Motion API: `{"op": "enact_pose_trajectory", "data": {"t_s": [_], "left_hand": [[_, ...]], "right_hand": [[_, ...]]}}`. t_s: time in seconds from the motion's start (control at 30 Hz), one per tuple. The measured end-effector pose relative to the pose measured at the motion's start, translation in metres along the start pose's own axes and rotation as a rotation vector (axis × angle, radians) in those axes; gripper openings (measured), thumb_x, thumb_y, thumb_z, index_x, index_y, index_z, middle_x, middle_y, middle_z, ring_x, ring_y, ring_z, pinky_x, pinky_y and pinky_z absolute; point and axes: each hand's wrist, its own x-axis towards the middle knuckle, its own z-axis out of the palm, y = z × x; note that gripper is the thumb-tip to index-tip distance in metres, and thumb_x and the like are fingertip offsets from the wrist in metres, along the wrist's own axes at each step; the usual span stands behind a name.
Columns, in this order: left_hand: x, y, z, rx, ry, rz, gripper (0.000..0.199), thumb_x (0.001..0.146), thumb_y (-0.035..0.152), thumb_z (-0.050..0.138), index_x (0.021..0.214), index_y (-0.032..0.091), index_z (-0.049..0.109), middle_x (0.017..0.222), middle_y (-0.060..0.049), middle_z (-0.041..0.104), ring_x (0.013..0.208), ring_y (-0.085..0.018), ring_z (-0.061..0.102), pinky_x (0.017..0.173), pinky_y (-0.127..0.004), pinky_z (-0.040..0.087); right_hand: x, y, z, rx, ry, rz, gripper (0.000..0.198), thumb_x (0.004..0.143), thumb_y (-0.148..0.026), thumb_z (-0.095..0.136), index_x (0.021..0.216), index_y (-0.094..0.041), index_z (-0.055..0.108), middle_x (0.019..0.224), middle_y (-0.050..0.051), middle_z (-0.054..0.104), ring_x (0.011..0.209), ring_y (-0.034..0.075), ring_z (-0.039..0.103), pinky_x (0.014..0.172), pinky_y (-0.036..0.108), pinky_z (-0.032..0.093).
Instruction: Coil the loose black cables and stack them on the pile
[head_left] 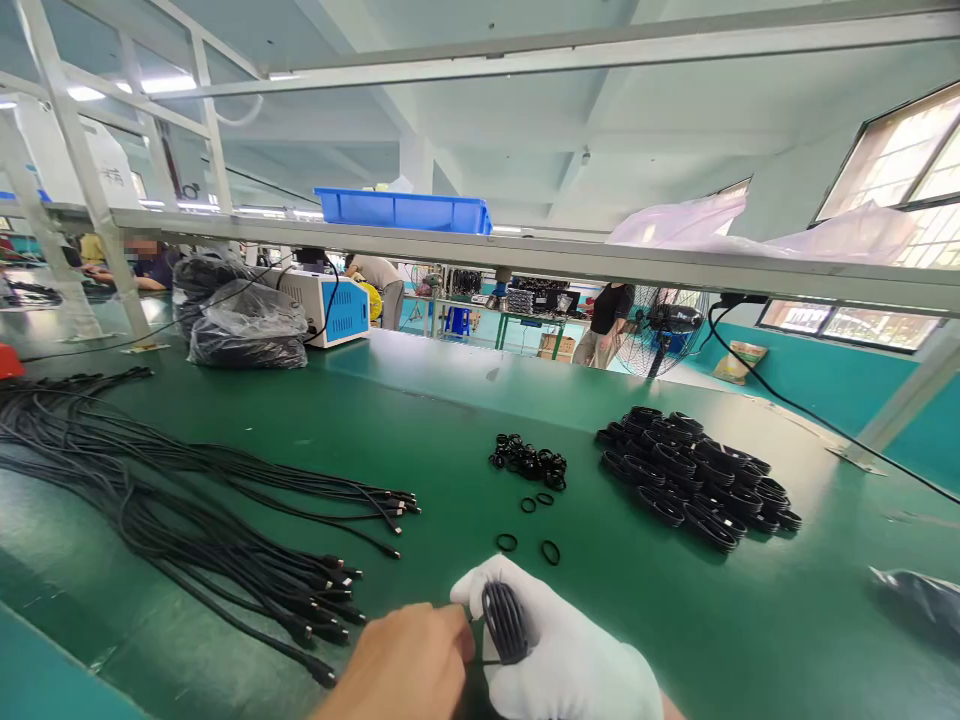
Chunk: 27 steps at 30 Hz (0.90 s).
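My right hand (570,650), in a white glove, is closed around a coiled black cable (506,622), its loops bunched together between thumb and fingers. My left hand (412,655) is bare and sits right beside it with its fingers pinched. A short dark strand shows between the left fingertips and the coil, though the fingers hide most of it. Just beyond the gloved hand lie two loose black rings (550,552). Farther back, a small heap of black rings (529,460) rests on the green tabletop (450,410).
Long black cables (187,500) with plugs spread over the left side. At right is a pile of coiled cables (697,475). Plastic bags (247,320), a blue-and-white machine (330,308) and a fan (664,320) stand behind. A shelf (555,250) holding a blue tray (405,212) crosses above.
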Motion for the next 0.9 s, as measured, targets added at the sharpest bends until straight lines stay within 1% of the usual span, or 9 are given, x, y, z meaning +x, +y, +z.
{"op": "enact_pose_trajectory", "data": {"t_s": [0.1,0.2,0.27,0.43,0.53,0.67,0.73,0.8,0.9], "left_hand": [[0.009,-0.014,-0.015,-0.322,-0.099,-0.010,0.025,0.075,0.019,0.040,0.058,0.021,0.059,0.060,0.000,0.064,0.061,-0.018,0.056,0.059,-0.027,0.037],[0.014,-0.013,-0.025,-0.777,-0.035,0.023,0.011,0.071,0.018,0.049,0.077,0.019,0.058,0.071,0.002,0.063,0.063,-0.014,0.053,0.060,-0.024,0.040],[0.016,-0.007,-0.023,-0.983,0.027,0.047,0.011,0.069,0.016,0.053,0.080,0.017,0.056,0.072,0.001,0.061,0.064,-0.012,0.052,0.061,-0.023,0.041],[0.025,0.003,-0.007,-1.185,0.046,0.022,0.012,0.067,0.016,0.061,0.077,0.014,0.054,0.068,0.001,0.059,0.058,-0.010,0.049,0.056,-0.022,0.039],[0.025,0.000,-0.006,-1.196,0.082,0.007,0.019,0.069,0.018,0.060,0.087,0.016,0.054,0.074,0.000,0.059,0.060,-0.010,0.049,0.058,-0.024,0.040],[0.018,-0.006,-0.022,-0.821,0.236,0.011,0.027,0.077,0.019,0.051,0.103,0.022,0.058,0.096,-0.003,0.061,0.086,-0.017,0.053,0.077,-0.029,0.041],[0.015,-0.006,-0.033,-0.674,0.163,0.078,0.032,0.079,0.020,0.050,0.108,0.027,0.060,0.110,-0.002,0.057,0.100,-0.019,0.050,0.085,-0.030,0.039],[0.018,-0.005,-0.043,-0.649,0.033,0.123,0.031,0.079,0.022,0.051,0.106,0.029,0.063,0.109,-0.002,0.058,0.102,-0.019,0.051,0.086,-0.029,0.040],[0.029,-0.008,-0.049,-0.742,-0.052,0.093,0.026,0.076,0.026,0.057,0.100,0.025,0.067,0.084,0.001,0.059,0.080,-0.015,0.055,0.071,-0.026,0.044]], "right_hand": [[-0.001,0.005,0.001,0.287,-0.084,-0.096,0.048,0.047,-0.010,0.069,0.087,-0.022,0.044,0.080,-0.003,0.057,0.055,0.006,0.049,0.049,0.018,0.034],[0.005,0.017,0.003,0.507,-0.166,-0.173,0.051,0.054,-0.025,0.073,0.088,-0.025,0.036,0.062,-0.005,0.059,0.036,0.006,0.043,0.037,0.016,0.027],[0.009,0.024,0.003,0.537,-0.222,-0.189,0.052,0.057,-0.027,0.073,0.091,-0.025,0.034,0.052,-0.007,0.056,0.032,0.006,0.040,0.035,0.015,0.026],[0.010,0.030,0.000,0.518,-0.215,-0.203,0.047,0.060,-0.022,0.069,0.094,-0.024,0.038,0.049,-0.005,0.058,0.035,0.007,0.043,0.038,0.015,0.026],[0.010,0.029,-0.004,0.521,-0.188,-0.167,0.053,0.058,-0.019,0.067,0.104,-0.022,0.041,0.051,-0.004,0.060,0.037,0.008,0.047,0.038,0.016,0.025],[0.007,0.027,-0.008,0.558,-0.205,-0.024,0.072,0.055,-0.023,0.066,0.122,-0.014,0.040,0.059,0.000,0.063,0.040,0.010,0.050,0.040,0.019,0.032],[0.005,0.028,-0.007,0.585,-0.247,0.052,0.072,0.054,-0.027,0.066,0.121,-0.011,0.044,0.061,0.002,0.063,0.044,0.011,0.052,0.043,0.020,0.034],[0.004,0.028,-0.005,0.609,-0.280,0.101,0.066,0.057,-0.032,0.065,0.117,-0.012,0.048,0.065,0.004,0.063,0.050,0.013,0.056,0.048,0.022,0.038],[0.007,0.025,0.001,0.646,-0.237,0.062,0.054,0.064,-0.041,0.062,0.110,-0.014,0.052,0.086,0.008,0.062,0.069,0.015,0.059,0.060,0.027,0.044]]}}
